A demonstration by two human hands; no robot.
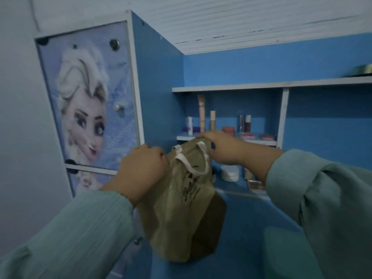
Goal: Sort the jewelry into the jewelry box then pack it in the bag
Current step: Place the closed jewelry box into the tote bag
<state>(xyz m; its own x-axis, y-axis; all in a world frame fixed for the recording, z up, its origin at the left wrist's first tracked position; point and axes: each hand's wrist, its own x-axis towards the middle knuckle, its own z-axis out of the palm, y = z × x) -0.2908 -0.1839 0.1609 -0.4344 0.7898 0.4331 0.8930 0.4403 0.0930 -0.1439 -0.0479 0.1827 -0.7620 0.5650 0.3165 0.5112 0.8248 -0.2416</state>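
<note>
A tan cloth bag (pixel 181 214) with white handles and dark lettering hangs in the air in front of me, above the blue desk surface (pixel 251 228). My left hand (pixel 143 170) grips the bag's top edge on the left side. My right hand (pixel 219 148) grips the top edge on the right, by a white handle. The bag bulges and sags at the bottom. What it holds is hidden. No jewelry box or jewelry shows in view.
A blue cabinet with a cartoon-character door (pixel 88 105) stands at the left. Blue shelves behind the bag hold cosmetic bottles and tubes (pixel 202 113), pink compacts (pixel 247 135) and a white jar (pixel 229 173). A round tin (pixel 360 70) lies on the top shelf.
</note>
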